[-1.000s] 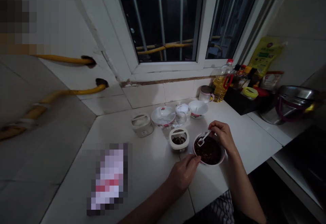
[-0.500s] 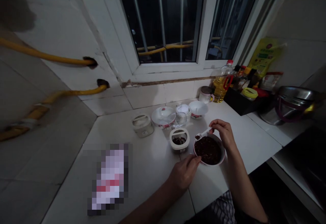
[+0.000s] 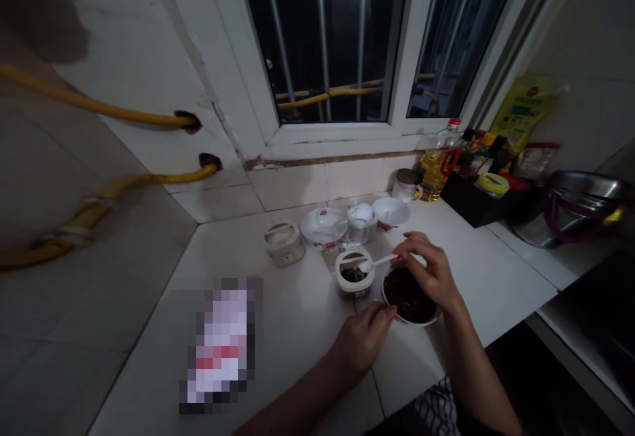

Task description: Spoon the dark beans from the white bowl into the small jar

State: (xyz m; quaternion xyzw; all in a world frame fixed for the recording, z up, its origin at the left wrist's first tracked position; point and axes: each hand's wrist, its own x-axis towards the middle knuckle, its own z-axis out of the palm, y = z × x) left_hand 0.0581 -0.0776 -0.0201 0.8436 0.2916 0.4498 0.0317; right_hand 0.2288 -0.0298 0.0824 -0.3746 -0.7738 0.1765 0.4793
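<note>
My right hand [image 3: 432,270] pinches the handle of a small white plastic spoon [image 3: 376,264] between thumb and fingertips. The spoon reaches left from my grip, its scoop over the small round white tub [image 3: 342,282] of dark bits. That tub sits just beside the white bowl of dark red-brown food [image 3: 423,321] under my right palm. My left hand [image 3: 364,340] is curled, fingertips at the bowl's near rim; I cannot tell whether they grip it.

A home kitchen at night. A white tiled counter [image 3: 278,330] runs under a barred window [image 3: 347,39]. An oil bottle [image 3: 436,161], condiment jars [image 3: 282,244] and a steel pot [image 3: 580,208] stand on it.
</note>
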